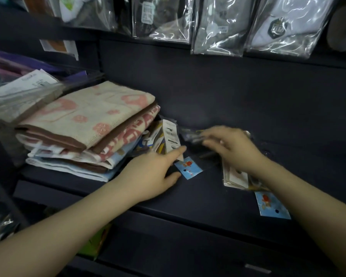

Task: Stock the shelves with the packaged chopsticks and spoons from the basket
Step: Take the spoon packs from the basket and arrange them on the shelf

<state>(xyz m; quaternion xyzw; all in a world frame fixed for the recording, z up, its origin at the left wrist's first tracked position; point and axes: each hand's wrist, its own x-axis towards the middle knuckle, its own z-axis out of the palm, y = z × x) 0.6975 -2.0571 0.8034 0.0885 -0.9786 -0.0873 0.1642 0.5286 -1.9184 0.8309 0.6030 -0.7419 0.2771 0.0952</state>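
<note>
Both hands on the dark shelf, mid-frame.
Your left hand rests flat, fingers relaxed, touching a blue-carded packet; your right hand is blurred, fingers pinching clear packets.

both hands on dark shelf: left hand flat beside blue-carded packet; right hand over packet pile. folded towels at left end.

Dim light. Dark navy shelf ran across w/ matching back panel. Folded towels were stacked at left. Clear-bagged socks hung along top, catching glare. Another dark shelf edge sat below.
</note>
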